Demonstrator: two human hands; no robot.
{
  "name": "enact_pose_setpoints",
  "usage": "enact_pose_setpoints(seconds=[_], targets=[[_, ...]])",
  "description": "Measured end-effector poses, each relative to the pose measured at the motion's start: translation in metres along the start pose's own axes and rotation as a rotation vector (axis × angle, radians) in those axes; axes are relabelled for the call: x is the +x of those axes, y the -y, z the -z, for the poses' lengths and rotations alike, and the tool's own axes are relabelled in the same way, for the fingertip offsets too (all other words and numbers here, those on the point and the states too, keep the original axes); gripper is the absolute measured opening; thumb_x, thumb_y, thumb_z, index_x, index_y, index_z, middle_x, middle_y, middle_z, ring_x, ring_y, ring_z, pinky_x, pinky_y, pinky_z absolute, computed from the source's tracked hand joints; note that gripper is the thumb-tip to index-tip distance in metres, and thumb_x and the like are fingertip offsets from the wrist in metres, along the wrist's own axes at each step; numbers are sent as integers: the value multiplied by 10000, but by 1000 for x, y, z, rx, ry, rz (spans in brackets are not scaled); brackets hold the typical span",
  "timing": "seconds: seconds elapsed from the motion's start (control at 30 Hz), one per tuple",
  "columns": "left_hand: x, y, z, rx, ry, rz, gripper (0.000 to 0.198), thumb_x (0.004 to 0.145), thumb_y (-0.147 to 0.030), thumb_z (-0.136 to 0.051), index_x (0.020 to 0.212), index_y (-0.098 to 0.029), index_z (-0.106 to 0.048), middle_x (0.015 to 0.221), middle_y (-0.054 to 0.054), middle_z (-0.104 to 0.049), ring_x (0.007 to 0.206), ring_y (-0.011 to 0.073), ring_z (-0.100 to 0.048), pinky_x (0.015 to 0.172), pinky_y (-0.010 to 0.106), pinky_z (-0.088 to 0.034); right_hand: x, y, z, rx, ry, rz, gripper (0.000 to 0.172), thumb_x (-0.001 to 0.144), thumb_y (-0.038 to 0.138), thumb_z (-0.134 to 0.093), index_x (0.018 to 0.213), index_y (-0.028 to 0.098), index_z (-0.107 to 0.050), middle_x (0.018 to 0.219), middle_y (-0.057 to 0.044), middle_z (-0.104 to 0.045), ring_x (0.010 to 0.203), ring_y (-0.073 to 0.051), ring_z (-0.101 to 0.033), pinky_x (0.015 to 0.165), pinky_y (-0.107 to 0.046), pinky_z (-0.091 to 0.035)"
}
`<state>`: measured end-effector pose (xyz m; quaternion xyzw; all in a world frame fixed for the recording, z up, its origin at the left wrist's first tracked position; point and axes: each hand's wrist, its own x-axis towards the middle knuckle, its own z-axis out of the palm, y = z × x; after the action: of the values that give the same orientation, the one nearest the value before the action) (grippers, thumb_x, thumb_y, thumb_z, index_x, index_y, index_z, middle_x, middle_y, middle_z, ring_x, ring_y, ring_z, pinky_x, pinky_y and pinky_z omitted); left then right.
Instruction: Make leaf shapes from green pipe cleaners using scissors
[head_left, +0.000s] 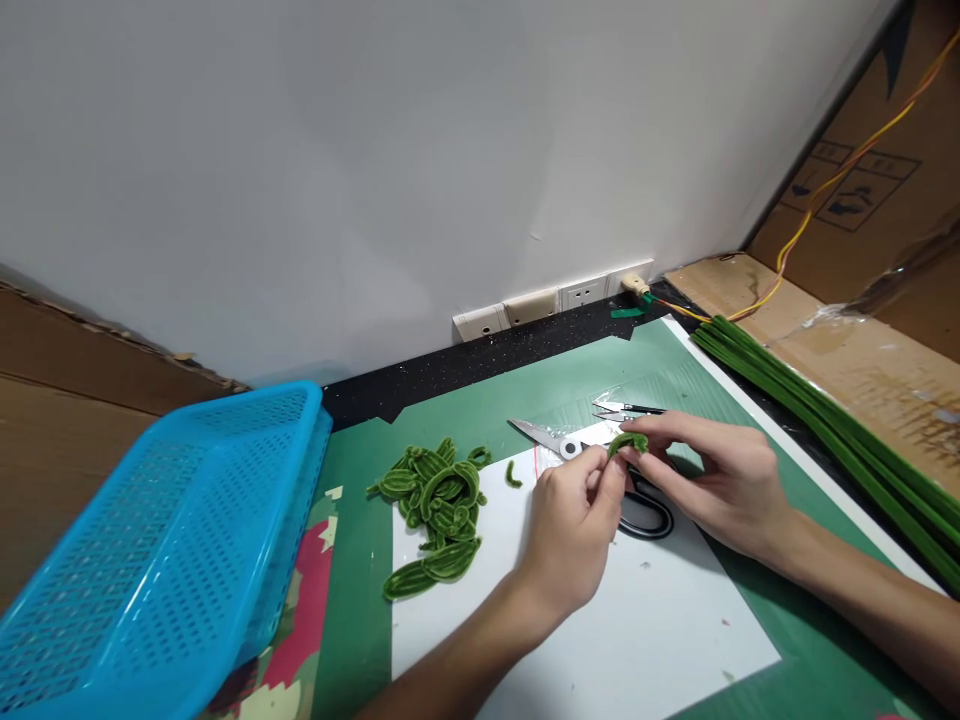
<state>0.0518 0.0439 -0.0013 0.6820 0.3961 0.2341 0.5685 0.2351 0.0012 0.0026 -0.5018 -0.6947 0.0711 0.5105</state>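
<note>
Between both hands is a short, curled green pipe cleaner [628,441], held in pinched fingertips. My left hand [574,520] grips its lower left end, and my right hand [712,480] pinches its right side with thumb and index finger. Just behind and below the hands lie scissors [646,518] with black handles; their blades point left and the fingers partly cover them. Thread snips [626,408] lie a little farther back. Left of my left hand are a small bent pipe cleaner piece [512,474] and a pile of leaf shapes made of green pipe cleaners [442,490].
A blue plastic basket [289,500] stands at the left. White paper [600,640] lies on a green mat [352,560]. A bundle of long green pipe cleaners [825,425] rests at the right, near cardboard [855,170]. Wall sockets [585,293] and a plugged-in cable [799,235] are at the back.
</note>
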Motion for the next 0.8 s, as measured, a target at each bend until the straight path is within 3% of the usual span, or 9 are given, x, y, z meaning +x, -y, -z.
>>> enact_pose_setpoints(seconds=[0.23,0.5,0.67,0.8], targets=[[-1,3,-1,14,16,-8,461,1073,-483,-514,699,-213,-537,512,-43,-473,475,118,-419,501,257,-273,-5,3,0,-32,31,121,174,956,-1,-692,977,167,-733,756,-38,-724,624,-144,-672,614,-253,-558],[-1,0,0,-62,20,12,439,1078,-531,-527,790,-205,-587,539,-62,-430,496,112,-397,501,248,-268,-3,3,4,157,-17,-196,181,930,72,-758,1035,216,-793,885,-6,-814,719,-136,-740,663,-235,-594],[-1,2,0,-83,25,12,445,1065,-530,-553,762,-205,-558,556,-65,-401,496,105,-379,494,250,-245,-4,3,2,155,-35,-229,159,921,90,-770,1016,216,-788,858,-9,-809,679,-131,-706,640,-243,-578],[-3,1,0,-79,66,24,436,1070,-481,-522,730,-208,-529,526,-64,-406,469,101,-366,483,256,-223,-7,5,2,180,-7,-154,161,915,51,-743,932,211,-740,827,-29,-796,697,-161,-737,647,-260,-594]])
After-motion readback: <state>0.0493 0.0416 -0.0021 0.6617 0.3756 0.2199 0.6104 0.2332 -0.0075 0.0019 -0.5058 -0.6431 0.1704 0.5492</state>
